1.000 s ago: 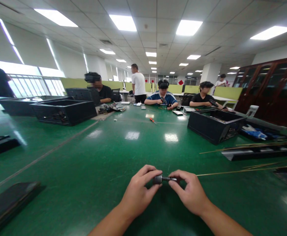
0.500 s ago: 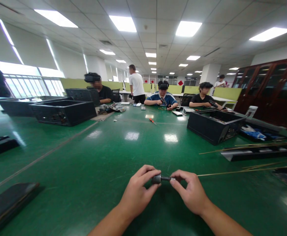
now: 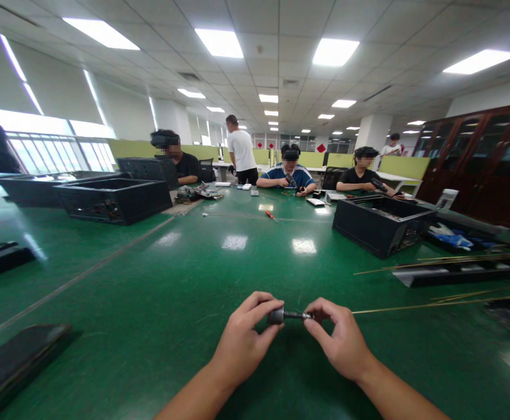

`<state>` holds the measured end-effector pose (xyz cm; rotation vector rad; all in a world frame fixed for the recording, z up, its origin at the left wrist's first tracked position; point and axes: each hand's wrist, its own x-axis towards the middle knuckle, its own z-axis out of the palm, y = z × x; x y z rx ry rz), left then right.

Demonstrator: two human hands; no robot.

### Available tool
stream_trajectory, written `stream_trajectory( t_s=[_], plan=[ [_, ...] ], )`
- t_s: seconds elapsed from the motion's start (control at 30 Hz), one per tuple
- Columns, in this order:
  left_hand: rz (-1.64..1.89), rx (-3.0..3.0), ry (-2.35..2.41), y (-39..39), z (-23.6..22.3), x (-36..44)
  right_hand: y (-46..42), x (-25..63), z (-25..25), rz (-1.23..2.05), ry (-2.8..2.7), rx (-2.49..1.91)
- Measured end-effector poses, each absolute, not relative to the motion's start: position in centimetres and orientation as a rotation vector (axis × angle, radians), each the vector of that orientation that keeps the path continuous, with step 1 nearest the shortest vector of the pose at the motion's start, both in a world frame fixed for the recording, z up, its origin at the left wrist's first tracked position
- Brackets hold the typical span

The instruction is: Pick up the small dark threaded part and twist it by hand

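Note:
My left hand is closed around a short dark metal cylinder, which looks like a drill chuck, gripping it between thumb and fingers. From its right end runs a thin dark shaft, lying level just above the green table. At the far end of that shaft, the thumb and fingers of my right hand pinch a small shiny tip. My fingertips partly hide both ends. I cannot tell whether cylinder and shaft are one piece or two.
Black computer cases stand on the green table, one at left, another at right. An orange screwdriver lies ahead. Thin brass-coloured rods stretch right of my hand. A dark panel lies near left. Co-workers sit opposite.
The cylinder in my left hand has shifted slightly left, and a longer stretch of shaft shows between my hands. My right hand has barely moved. The standing person behind leans a little differently.

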<state>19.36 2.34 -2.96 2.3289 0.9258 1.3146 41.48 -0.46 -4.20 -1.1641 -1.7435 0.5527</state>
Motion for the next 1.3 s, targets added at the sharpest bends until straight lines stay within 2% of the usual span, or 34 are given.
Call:
stream_trajectory(
  t_s=[0.67,1.03,1.17,1.3],
  plan=[
    [1.33,2.342,0.987,2.4,-2.8,19.2,-0.3,42.0,-4.1,0.54,-1.733,-1.139],
    [1.356,2.052,1.329,4.0,-2.7,18.0,1.4,42.4,-5.5,0.775,-1.257,-1.095],
    [1.399,1.9,1.305,4.0,-2.4,14.6,1.5,42.3,-5.6,0.796,-1.256,-1.064],
    [1.324,1.924,1.6,1.1,-2.3,6.9,1.7,42.3,-5.3,0.789,-1.221,-1.042]
  ],
)
